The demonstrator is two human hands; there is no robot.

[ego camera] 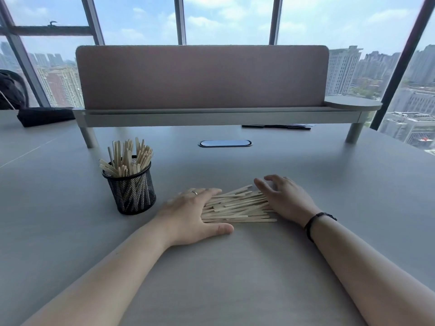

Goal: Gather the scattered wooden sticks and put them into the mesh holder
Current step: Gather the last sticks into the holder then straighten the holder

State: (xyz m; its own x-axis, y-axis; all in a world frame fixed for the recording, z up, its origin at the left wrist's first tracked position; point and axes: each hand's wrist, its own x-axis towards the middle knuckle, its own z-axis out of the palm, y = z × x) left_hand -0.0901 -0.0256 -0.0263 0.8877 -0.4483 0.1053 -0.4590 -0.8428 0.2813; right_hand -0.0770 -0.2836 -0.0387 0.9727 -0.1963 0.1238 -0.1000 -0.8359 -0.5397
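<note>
- While both hands bracket the loose sticks [236,207], the pile lies flat on the counter [235,267] between them, long axes running left-right.
- Left hand [195,214]: open, palm down, fingers spread over the pile's left ends; grips nothing.
- Right hand [283,197]: open, loosely curved against the right ends; holds nothing.
- Mesh holder [131,190]: upright, partly filled, far-left of the pile, just beside the left hand, so that hand is nearer.

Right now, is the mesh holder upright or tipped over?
Upright. The holder stands on its base on the table, rim up, with sticks poking out the top.
</note>
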